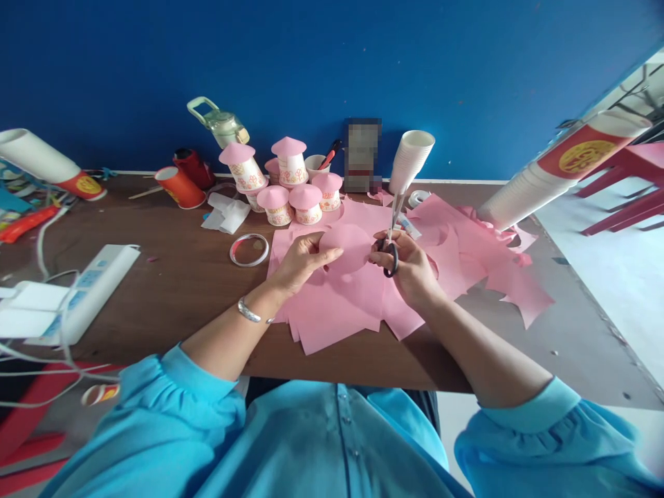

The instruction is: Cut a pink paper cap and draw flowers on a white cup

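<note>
My left hand (303, 261) holds a round pink paper piece (351, 247) by its left edge, above a pile of pink paper sheets (342, 304) on the brown table (181, 283). My right hand (409, 266) grips black-handled scissors (393, 238), blades pointing up and away beside the round piece's right edge. A silver bangle (247, 312) circles my left wrist.
Several pink-roofed paper cup houses (288, 181) stand at the back. Stacks of white paper cups (409, 160) (560, 176) lie nearby. A tape ring (250, 250), red cups (180, 187), a green kettle (220, 124) and a white power strip (86, 290) sit left.
</note>
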Action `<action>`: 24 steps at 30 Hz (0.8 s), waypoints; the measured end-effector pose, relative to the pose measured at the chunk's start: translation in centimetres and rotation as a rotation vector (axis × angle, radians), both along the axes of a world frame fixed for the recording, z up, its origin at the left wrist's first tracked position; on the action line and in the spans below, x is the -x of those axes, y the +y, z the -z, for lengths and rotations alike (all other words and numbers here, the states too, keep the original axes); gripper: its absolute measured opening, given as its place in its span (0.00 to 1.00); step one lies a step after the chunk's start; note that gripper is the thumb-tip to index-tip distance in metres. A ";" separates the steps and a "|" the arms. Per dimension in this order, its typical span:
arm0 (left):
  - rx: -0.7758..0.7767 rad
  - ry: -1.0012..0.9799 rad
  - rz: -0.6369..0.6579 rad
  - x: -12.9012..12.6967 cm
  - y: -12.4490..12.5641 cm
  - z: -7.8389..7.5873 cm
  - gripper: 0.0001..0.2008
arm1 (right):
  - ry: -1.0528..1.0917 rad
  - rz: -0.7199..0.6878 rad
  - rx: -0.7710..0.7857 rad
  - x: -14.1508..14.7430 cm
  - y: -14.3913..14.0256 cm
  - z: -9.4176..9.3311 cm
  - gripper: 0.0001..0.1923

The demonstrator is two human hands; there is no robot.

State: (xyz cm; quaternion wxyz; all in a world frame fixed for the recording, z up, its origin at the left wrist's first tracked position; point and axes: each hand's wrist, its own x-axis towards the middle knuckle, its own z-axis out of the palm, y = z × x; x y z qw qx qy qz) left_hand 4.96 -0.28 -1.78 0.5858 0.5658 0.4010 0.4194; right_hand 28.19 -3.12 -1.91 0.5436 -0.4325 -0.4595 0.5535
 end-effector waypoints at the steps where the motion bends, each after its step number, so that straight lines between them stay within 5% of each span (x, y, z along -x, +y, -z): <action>1: -0.009 0.012 0.002 -0.1 -0.1 0.0 0.15 | 0.004 0.006 0.002 0.2 -0.1 0.0 0.25; 15: -0.004 -0.020 -0.046 -0.6 -0.5 0.1 0.16 | -0.102 0.006 -0.056 0.3 -0.8 -0.6 0.26; 24: -0.052 -0.066 -0.117 -0.2 0.0 -0.3 0.16 | -0.357 -0.092 -0.092 -1.7 0.0 -1.4 0.28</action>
